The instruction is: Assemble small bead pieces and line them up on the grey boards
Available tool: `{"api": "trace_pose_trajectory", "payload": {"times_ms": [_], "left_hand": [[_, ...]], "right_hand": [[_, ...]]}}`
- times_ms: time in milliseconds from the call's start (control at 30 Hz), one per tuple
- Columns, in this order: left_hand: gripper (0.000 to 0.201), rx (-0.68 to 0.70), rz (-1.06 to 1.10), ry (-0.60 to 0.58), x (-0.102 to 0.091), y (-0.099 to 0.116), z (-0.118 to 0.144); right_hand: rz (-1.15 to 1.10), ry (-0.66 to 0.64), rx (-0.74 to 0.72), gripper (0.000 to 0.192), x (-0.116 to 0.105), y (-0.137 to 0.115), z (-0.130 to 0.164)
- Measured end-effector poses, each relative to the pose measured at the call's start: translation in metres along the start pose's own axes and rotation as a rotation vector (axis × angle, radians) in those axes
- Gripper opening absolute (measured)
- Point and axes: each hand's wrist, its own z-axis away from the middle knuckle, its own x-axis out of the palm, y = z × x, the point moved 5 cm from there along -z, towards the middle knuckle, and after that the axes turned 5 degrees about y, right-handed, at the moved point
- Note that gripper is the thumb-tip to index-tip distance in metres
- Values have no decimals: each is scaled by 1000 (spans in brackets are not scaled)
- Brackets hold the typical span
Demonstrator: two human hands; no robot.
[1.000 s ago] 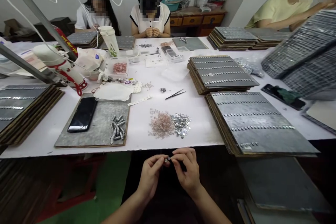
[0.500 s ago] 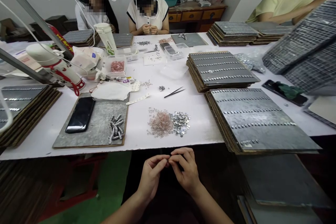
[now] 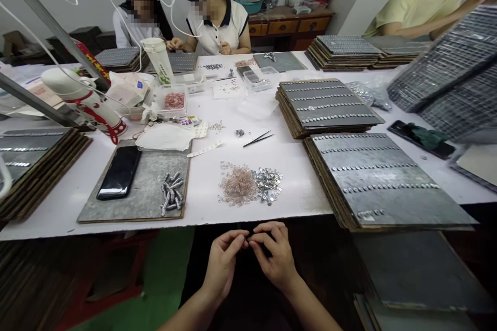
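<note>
1. Left hand (image 3: 224, 261) and right hand (image 3: 275, 254): two, held together below the near edge of the table (image 3: 295, 165). The fingers of both are drawn narrow, tips meeting on a small part (image 3: 247, 238) too tiny to identify.
2. Loose pink beads (image 3: 238, 185): one heap on the table, straight ahead of the hands, touching the next item.
3. Silver discs (image 3: 269, 185): one heap, just right of the pink one.
4. Grey board (image 3: 143, 186): one, at left. It carries one black phone (image 3: 119, 171) and one cluster of metal pins (image 3: 171, 192); number not countable.
5. Clear plastic box (image 3: 173, 100): one, holding pink beads, near a white bottle (image 3: 160, 60).
6. Second clear box (image 3: 255, 78): one, farther back; contents unclear.
7. Tweezers (image 3: 258, 138): one pair, lying beyond the heaps.
8. Stacked boards (image 3: 373, 176): one stack at near right, top board bearing rows of silver pieces; a second stack (image 3: 326, 103) behind it.
9. Three other people sit at the table's far and right sides.
</note>
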Motion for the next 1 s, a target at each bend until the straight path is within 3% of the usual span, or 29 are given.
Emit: {"api": "trace_pose_trajectory", "payload": {"times_ms": [267,367,1000], "left_hand": [[29,5,-52,30,-4,-3,-3],[31,19,-93,38,-4,-3,-2],[27,179,-257,28,-5,-1,-1]], "right_hand": [[284,191,78,19,-24,25,-14],[365,199,78,28,-26,32,-16],[243,221,4,11,-28,29,-18]]}}
